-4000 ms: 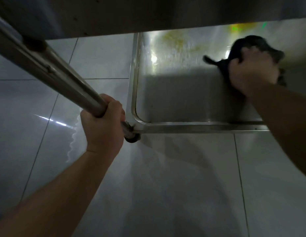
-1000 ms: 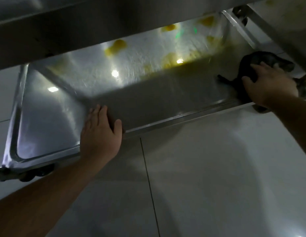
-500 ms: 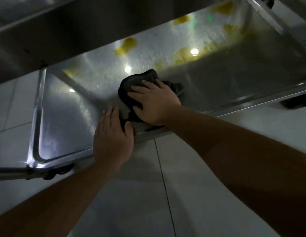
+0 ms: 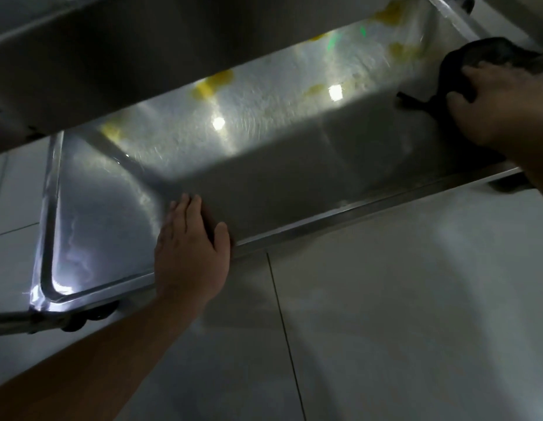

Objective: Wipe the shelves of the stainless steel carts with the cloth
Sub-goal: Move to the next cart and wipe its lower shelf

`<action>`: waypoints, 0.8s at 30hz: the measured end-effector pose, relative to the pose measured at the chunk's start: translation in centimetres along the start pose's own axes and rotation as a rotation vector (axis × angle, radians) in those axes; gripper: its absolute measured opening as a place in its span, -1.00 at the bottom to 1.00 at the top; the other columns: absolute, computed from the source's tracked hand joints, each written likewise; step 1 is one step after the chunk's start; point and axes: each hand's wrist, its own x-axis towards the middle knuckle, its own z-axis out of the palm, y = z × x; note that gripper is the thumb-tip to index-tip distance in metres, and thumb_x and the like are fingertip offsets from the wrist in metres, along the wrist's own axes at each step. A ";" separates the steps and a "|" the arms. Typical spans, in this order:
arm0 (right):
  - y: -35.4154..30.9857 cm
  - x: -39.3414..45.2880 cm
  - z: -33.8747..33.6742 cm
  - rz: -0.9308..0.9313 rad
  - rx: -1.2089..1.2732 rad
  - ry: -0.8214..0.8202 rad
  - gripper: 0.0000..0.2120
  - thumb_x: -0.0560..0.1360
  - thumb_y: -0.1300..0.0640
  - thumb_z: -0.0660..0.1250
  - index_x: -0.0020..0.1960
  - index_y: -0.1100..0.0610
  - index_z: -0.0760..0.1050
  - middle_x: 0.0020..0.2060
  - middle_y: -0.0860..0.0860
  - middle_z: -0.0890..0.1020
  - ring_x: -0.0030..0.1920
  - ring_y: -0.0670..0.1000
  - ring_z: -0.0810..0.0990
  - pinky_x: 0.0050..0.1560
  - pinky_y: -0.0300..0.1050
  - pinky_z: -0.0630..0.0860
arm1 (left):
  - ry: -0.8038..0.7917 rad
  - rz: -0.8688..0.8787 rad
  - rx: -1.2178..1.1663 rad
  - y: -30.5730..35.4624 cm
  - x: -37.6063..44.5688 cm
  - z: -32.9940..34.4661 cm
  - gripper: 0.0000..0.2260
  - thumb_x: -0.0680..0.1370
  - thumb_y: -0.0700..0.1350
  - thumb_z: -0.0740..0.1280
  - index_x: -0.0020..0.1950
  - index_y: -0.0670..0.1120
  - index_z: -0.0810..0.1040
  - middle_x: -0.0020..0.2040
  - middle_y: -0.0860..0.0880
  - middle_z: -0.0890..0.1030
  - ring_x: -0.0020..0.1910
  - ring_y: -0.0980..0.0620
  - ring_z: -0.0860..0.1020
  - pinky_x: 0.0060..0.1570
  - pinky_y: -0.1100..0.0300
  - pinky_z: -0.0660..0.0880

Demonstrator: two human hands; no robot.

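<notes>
The bottom shelf of the stainless steel cart runs across the view, shiny, with yellow reflections along its far side. A dark cloth lies at the shelf's right end. My right hand presses down on the cloth, fingers curled over it. My left hand rests flat on the shelf's near rim, left of centre, fingers together and holding nothing. The shelf above hides the far part of the bottom shelf.
Pale floor tiles fill the near side. A black caster wheel sits under the cart's near left corner. A second cart's metal frame stands past the shelf's right end.
Half a second ago my right hand held the cloth at the shelf's middle, beside my left hand. It has swept right to the shelf's end. My left hand stayed on the rim.
</notes>
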 end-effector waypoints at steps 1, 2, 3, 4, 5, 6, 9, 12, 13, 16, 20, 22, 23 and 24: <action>-0.6 -0.6 0.0 0.004 0.014 -0.010 -0.37 0.72 -0.20 0.12 0.69 0.06 0.15 0.67 0.14 0.18 0.64 0.29 0.14 0.59 0.36 0.12 | -0.001 -0.004 0.001 0.0 0.0 -0.1 -0.32 0.64 0.21 0.00 0.70 -0.10 0.21 0.71 -0.08 0.20 0.70 -0.08 0.10 0.63 -0.09 0.12; -1.4 -1.5 0.2 0.015 0.034 -0.024 -0.37 0.71 -0.21 0.13 0.69 0.04 0.15 0.68 0.11 0.17 0.64 0.30 0.14 0.58 0.38 0.14 | -0.005 -0.005 0.001 0.1 0.0 -0.1 -0.32 0.64 0.21 0.00 0.70 -0.10 0.21 0.71 -0.08 0.19 0.70 -0.07 0.09 0.63 -0.08 0.11; -2.2 -2.6 0.4 0.027 0.055 -0.045 -0.37 0.70 -0.22 0.14 0.69 0.00 0.14 0.68 0.08 0.16 0.64 0.29 0.12 0.57 0.40 0.14 | -0.008 -0.006 0.002 0.1 0.1 -0.1 -0.32 0.64 0.22 -0.01 0.70 -0.09 0.21 0.71 -0.08 0.19 0.70 -0.06 0.08 0.63 -0.08 0.10; -3.2 -3.9 0.7 0.029 0.067 -0.074 -0.37 0.69 -0.24 0.14 0.69 -0.04 0.12 0.69 0.04 0.14 0.65 0.27 0.09 0.57 0.41 0.14 | -0.009 -0.006 0.003 0.1 0.1 -0.2 -0.32 0.64 0.22 -0.01 0.70 -0.09 0.20 0.71 -0.07 0.18 0.70 -0.06 0.08 0.63 -0.08 0.09; -4.3 -5.3 1.0 0.014 0.068 -0.102 -0.36 0.68 -0.26 0.14 0.69 -0.08 0.11 0.69 0.01 0.13 0.66 0.24 0.07 0.57 0.41 0.13 | -0.011 -0.005 0.005 0.0 0.2 -0.2 -0.32 0.64 0.23 -0.02 0.70 -0.08 0.19 0.71 -0.07 0.18 0.70 -0.06 0.08 0.63 -0.09 0.09; -5.3 -6.8 1.3 -0.016 0.062 -0.120 -0.35 0.67 -0.28 0.13 0.69 -0.12 0.09 0.70 -0.03 0.12 0.67 0.21 0.06 0.58 0.39 0.12 | -0.012 -0.002 0.005 0.0 0.2 -0.1 -0.31 0.64 0.23 -0.03 0.70 -0.08 0.19 0.71 -0.08 0.18 0.70 -0.07 0.08 0.63 -0.09 0.09; -8.6 -11.4 2.6 -0.207 0.001 -0.137 -0.33 0.62 -0.38 0.01 0.68 -0.21 0.04 0.69 -0.16 0.10 0.68 0.09 0.05 0.58 0.28 0.11 | -0.013 -0.002 0.007 0.0 0.0 -0.2 -0.31 0.64 0.24 -0.04 0.70 -0.10 0.19 0.71 -0.08 0.17 0.70 -0.07 0.07 0.64 -0.09 0.08; -10.8 -13.5 3.4 -0.533 -0.067 -0.158 -0.30 0.56 -0.41 -0.15 0.67 -0.27 0.02 0.66 -0.25 0.09 0.68 -0.01 0.02 0.61 0.18 0.07 | -0.018 0.001 0.013 -0.2 0.1 -0.2 -0.30 0.64 0.24 -0.05 0.70 -0.09 0.17 0.72 -0.07 0.16 0.71 -0.06 0.07 0.64 -0.08 0.08; -11.1 -12.8 3.3 -0.611 -0.064 -0.180 -0.32 0.57 -0.40 -0.14 0.67 -0.28 0.04 0.65 -0.27 0.09 0.68 -0.03 0.01 0.61 0.18 0.06 | -0.018 0.002 0.010 -0.3 0.1 -0.2 -0.30 0.64 0.24 -0.04 0.70 -0.08 0.17 0.72 -0.07 0.16 0.71 -0.06 0.07 0.64 -0.09 0.08; -10.2 -7.6 2.6 -0.669 -0.064 -0.167 -0.39 0.63 -0.33 0.03 0.65 -0.22 0.19 0.65 -0.20 0.19 0.67 0.01 0.12 0.59 0.19 0.14 | -0.005 -0.002 -0.002 -0.3 0.1 -0.2 -0.31 0.63 0.24 -0.03 0.70 -0.07 0.19 0.71 -0.07 0.18 0.70 -0.07 0.08 0.63 -0.10 0.11; -5.4 0.0 1.6 -0.424 -0.041 -0.036 -0.31 0.60 -0.33 0.12 0.65 -0.06 0.25 0.64 0.03 0.29 0.62 0.21 0.24 0.59 0.25 0.21 | -0.002 -0.001 -0.008 -0.1 0.0 -0.4 -0.30 0.62 0.25 -0.01 0.70 -0.07 0.20 0.71 -0.07 0.19 0.70 -0.07 0.09 0.62 -0.09 0.12; -1.7 2.9 1.0 -0.272 -0.040 0.012 -0.18 0.51 -0.43 -0.01 0.65 -0.04 0.20 0.64 0.08 0.28 0.60 0.27 0.26 0.57 0.30 0.22 | -0.009 -0.007 -0.010 -0.1 0.0 -0.5 -0.30 0.62 0.25 0.00 0.70 -0.06 0.20 0.71 -0.05 0.19 0.70 -0.05 0.08 0.63 -0.08 0.11; 0.2 3.9 0.8 -0.201 -0.044 0.024 -0.14 0.49 -0.47 -0.05 0.66 -0.04 0.15 0.64 0.09 0.27 0.60 0.28 0.26 0.57 0.33 0.22 | -0.009 -0.011 -0.009 -0.1 0.0 -0.5 -0.30 0.62 0.25 0.01 0.70 -0.06 0.20 0.71 -0.05 0.19 0.70 -0.04 0.08 0.62 -0.08 0.11; 1.8 4.3 0.7 -0.138 -0.046 0.035 -0.12 0.48 -0.50 -0.09 0.66 -0.03 0.11 0.64 0.09 0.26 0.60 0.29 0.25 0.56 0.36 0.22 | -0.005 -0.015 -0.010 -0.1 0.0 -0.5 -0.30 0.62 0.25 0.02 0.70 -0.05 0.20 0.71 -0.04 0.19 0.70 -0.04 0.08 0.62 -0.08 0.11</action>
